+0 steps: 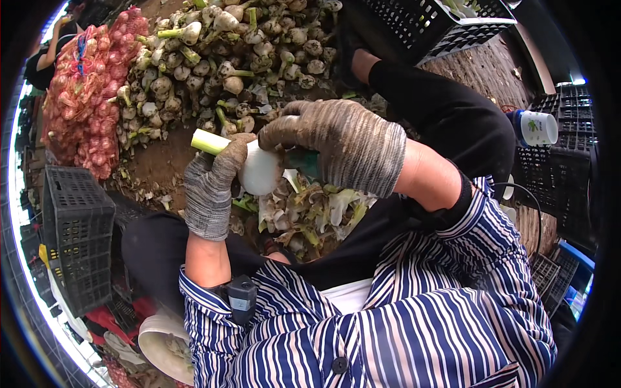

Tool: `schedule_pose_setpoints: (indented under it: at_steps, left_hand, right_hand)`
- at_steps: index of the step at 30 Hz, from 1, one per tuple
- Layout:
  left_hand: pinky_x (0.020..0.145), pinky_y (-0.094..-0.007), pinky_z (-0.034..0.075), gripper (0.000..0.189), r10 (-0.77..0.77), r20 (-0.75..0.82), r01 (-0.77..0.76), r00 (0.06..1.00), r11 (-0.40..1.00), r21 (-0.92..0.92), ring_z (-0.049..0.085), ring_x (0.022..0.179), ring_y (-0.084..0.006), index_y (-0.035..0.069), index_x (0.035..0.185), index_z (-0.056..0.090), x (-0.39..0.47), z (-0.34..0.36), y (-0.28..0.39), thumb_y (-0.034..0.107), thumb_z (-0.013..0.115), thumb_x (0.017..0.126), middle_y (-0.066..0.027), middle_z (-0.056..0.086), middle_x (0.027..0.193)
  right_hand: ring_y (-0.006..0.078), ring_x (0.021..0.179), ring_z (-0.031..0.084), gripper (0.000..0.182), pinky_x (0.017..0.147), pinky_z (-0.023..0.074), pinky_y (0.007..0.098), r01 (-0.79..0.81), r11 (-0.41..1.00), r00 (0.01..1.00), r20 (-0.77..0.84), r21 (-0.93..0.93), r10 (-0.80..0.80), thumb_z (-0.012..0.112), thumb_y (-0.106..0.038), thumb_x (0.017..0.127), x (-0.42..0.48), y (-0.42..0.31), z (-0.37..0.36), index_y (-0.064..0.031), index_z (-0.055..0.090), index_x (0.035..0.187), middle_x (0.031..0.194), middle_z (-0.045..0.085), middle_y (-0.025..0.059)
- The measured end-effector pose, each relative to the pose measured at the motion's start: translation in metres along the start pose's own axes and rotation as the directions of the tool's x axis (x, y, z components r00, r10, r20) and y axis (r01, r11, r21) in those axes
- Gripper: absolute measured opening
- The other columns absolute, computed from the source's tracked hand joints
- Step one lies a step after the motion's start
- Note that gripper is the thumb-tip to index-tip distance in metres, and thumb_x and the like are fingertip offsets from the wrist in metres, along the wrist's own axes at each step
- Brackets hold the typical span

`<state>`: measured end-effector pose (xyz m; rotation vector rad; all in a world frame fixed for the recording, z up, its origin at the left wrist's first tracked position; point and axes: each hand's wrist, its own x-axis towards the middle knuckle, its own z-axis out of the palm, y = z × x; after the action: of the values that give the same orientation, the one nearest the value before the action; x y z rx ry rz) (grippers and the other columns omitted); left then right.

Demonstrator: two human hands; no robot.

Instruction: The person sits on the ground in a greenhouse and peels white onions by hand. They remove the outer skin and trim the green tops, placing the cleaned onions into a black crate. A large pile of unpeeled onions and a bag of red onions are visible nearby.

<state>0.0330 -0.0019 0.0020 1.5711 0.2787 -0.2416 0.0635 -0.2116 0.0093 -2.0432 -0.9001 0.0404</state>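
A white garlic bulb [260, 169] with a short cut green stem [209, 141] is held in front of me. My left hand [212, 186], in a dirt-stained grey knit glove, is closed around it, with the thumb at the neck where stem meets bulb. From the other side my right hand [339, 143], gloved the same way, reaches its fingertips to the top of the bulb. Under its palm shows a dark green object [304, 164], seemingly a tool's handle; most of it is hidden. Below the bulb, peeled garlic skins and leaf scraps [315, 213] lie between my legs.
Untrimmed, soil-covered garlic [233, 63] is heaped ahead. Filled red mesh sacks [92, 97] stand at the left, above a black plastic crate [80, 237]. Another black crate [427, 29] is at upper right. A white bucket [162, 344] sits lower left. Part of another person [46, 60] appears upper left.
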Motion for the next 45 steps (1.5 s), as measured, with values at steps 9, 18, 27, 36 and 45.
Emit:
schedule_pose_setpoints:
  at_steps: [9,18,27,36,45]
  left_hand:
    - [0.061,-0.0223,0.045,0.032,-0.037,-0.004,0.037,0.999,0.998,0.053,0.059,0.075,-0.0094,0.003,0.101,0.068,0.002,-0.008,-0.012,0.031,0.064,0.084,-0.0031,0.066,0.089]
    - [0.072,-0.0282,0.051,0.041,-0.088,0.054,0.091,0.995,0.995,-0.052,0.062,0.083,-0.0158,0.0,0.106,0.062,0.011,-0.016,-0.016,0.037,0.062,0.086,-0.0079,0.064,0.093]
    - [0.035,-0.0236,0.035,0.058,0.196,0.455,0.279,0.869,0.565,-0.777,0.032,0.032,-0.012,0.002,0.104,0.054,0.05,-0.067,-0.047,0.055,0.036,0.09,-0.0036,0.05,0.06]
    - [0.045,-0.0258,0.048,0.043,-0.234,0.042,0.2,0.971,0.706,-0.68,0.055,0.052,-0.0135,0.003,0.1,0.058,0.027,0.005,-0.01,0.044,0.05,0.09,-0.0039,0.059,0.069]
    - [0.029,-0.0214,0.037,0.051,-0.257,-0.111,0.129,0.96,0.759,-0.638,0.047,0.037,-0.0206,0.006,0.109,0.057,0.045,-0.034,-0.03,0.051,0.055,0.084,-0.0115,0.062,0.084]
  right_hand:
    - [0.0316,0.079,0.061,0.02,0.068,0.0498,0.0396,0.007,0.976,0.97,0.239,-0.219,0.047,0.067,-0.014,0.073,0.005,-0.016,-0.004,-0.0066,0.063,0.091,0.083,0.059,0.0114]
    - [0.0305,0.084,0.062,0.024,0.071,0.0508,0.0405,0.04,0.979,0.996,0.09,-0.199,-0.022,0.068,-0.013,0.073,0.005,-0.012,-0.001,-0.0074,0.064,0.096,0.087,0.061,0.0109]
    - [0.0302,0.079,0.063,0.026,0.068,0.0521,0.0352,-0.028,0.92,0.781,0.565,-0.391,0.265,0.06,-0.031,0.081,-0.007,0.002,0.018,-0.007,0.064,0.089,0.087,0.061,0.0115]
    - [0.0138,0.069,0.057,0.032,0.064,0.0488,0.0286,-0.424,0.894,0.902,0.152,0.146,0.404,0.072,-0.02,0.077,0.004,0.004,0.024,-0.006,0.064,0.104,0.079,0.06,0.0056]
    - [0.0317,0.093,0.062,0.056,0.078,0.0508,0.0397,-0.087,0.968,0.885,0.428,-0.237,0.185,0.073,-0.012,0.067,-0.006,-0.013,0.037,-0.0117,0.054,0.119,0.105,0.061,0.0111]
